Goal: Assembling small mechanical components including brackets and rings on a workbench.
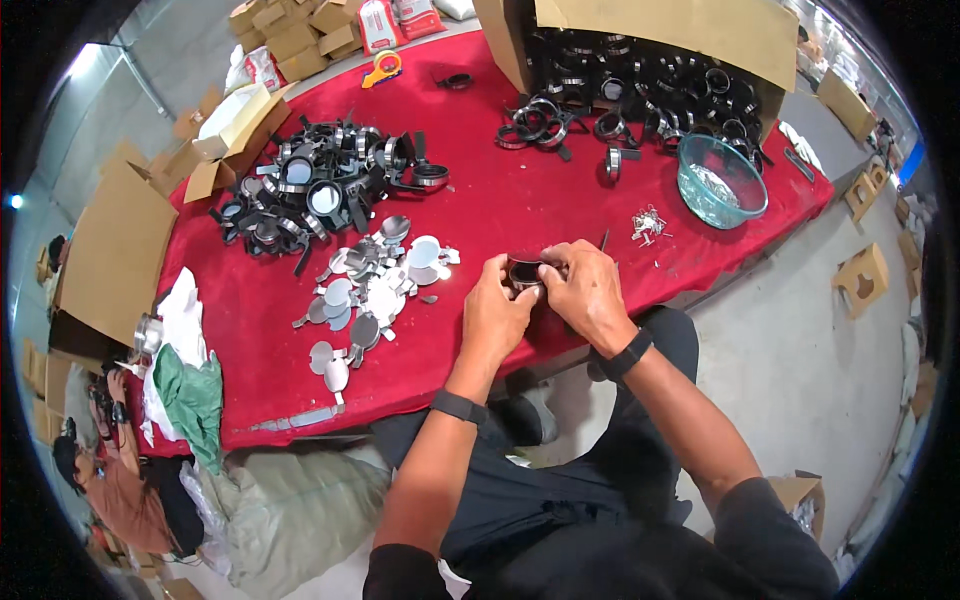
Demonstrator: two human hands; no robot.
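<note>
My left hand [497,310] and my right hand [585,290] meet over the front edge of a red-covered table [500,215]. Together they grip a small dark ring-shaped frame [524,272], fingers of both hands curled around it. Just left of my hands lies a scatter of round silvery mirror discs [365,290]. Behind those sits a heap of black ring frames with handles [320,185]. A thin dark tool [604,240] lies right behind my right hand.
A clear glass bowl [722,180] stands at the right, small metal bits [648,223] beside it. A cardboard box full of black rings [650,75] sits at the back. Open cartons [235,130], cloths [190,385] and another person [110,480] are at the left.
</note>
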